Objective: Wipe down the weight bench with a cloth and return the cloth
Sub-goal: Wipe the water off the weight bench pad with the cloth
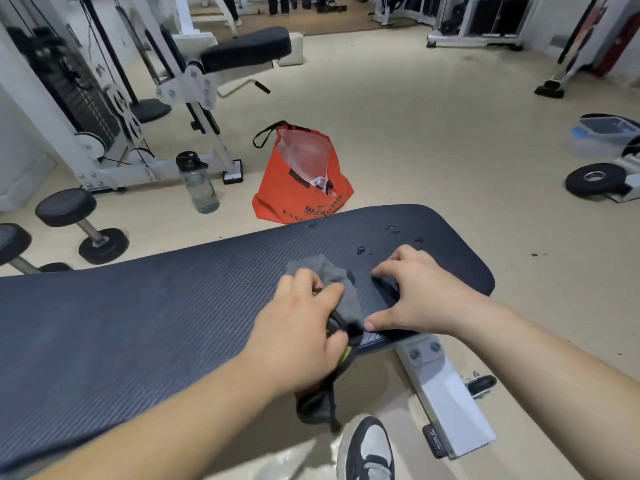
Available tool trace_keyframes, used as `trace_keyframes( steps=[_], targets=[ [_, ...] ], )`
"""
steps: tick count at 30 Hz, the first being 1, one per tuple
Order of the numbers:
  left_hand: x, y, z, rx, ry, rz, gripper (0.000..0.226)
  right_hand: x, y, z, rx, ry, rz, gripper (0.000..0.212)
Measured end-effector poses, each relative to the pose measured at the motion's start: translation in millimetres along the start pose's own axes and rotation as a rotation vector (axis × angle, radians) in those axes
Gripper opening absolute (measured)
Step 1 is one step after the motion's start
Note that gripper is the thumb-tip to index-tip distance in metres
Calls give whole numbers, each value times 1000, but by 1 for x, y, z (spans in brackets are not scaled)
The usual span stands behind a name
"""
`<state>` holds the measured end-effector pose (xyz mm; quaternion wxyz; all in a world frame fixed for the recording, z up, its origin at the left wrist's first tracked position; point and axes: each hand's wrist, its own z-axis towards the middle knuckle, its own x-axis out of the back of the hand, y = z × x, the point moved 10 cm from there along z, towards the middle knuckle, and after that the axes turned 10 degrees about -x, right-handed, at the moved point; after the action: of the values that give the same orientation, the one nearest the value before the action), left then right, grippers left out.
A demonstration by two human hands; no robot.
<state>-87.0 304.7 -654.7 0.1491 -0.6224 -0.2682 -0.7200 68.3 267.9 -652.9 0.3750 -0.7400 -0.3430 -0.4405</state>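
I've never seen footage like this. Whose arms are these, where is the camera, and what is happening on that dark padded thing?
There is no machine here. A person wears one camera on the head, so you look down along their own two arms. The dark padded surface is a weight bench. The left hand grips a grey cloth, and part of the cloth hangs off the near edge. The right hand holds nothing; its fingertips rest on the pad beside the cloth. A few water drops sit on the pad just beyond it. On the floor behind are an orange bag, a water bottle and dumbbells.
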Motion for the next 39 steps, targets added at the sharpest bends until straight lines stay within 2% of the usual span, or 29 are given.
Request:
trace_keyframes(
  steps=[2,5,7,8,9,11,14,15,17,19,20,23,25,27,30,33,37,39],
  targets=[
    [3,-19,8,-54,-14,6,63,-5,-2,4,7,-11,-30,87],
    [11,-73,19,209,34,78,61,-7,-3,7,-3,-27,-73,82],
    [12,-71,16,357,69,102,57,-7,-5,7,-2,-26,-108,78],
    [10,-58,13,368,76,95,55,-7,-5,8,-5,-28,-121,76],
    [6,-40,10,335,70,80,54,-6,-6,8,-9,-33,-132,73],
    [0,-6,0,151,30,34,56,-6,-10,8,-19,-49,-157,68],
    [6,-17,0,-42,-72,-40,65,-5,-18,6,-54,-92,-198,64],
    [9,-36,3,-11,-84,-18,68,-5,-21,6,-67,-109,-205,65],
    [21,-76,5,179,-19,0,72,-3,-29,5,-77,-117,-226,70],
    [21,-84,-1,366,28,-2,69,1,-39,5,-78,-101,-227,69],
    [16,-74,-4,378,20,4,70,3,-43,4,-80,-94,-224,66],
    [4,-38,-15,227,-60,-54,91,4,-50,1,-73,-101,-208,65],
    [1,-38,-20,152,-154,-68,113,6,-53,-3,-77,-117,-152,64],
    [0,-41,-25,86,-218,-31,125,8,-55,-8,-83,-119,-115,66],
    [4,-44,-25,31,-188,-73,110,10,-53,-16,-112,-106,-82,75],
    [10,-48,-21,19,-130,-64,90,14,-44,-18,-128,-83,-31,75],
    [8,-44,-11,2,-88,-16,72,19,-38,-5,-95,-32,95,62],
    [10,-63,5,14,-77,-7,71,32,-35,9,-73,73,148,50]
  ],
)
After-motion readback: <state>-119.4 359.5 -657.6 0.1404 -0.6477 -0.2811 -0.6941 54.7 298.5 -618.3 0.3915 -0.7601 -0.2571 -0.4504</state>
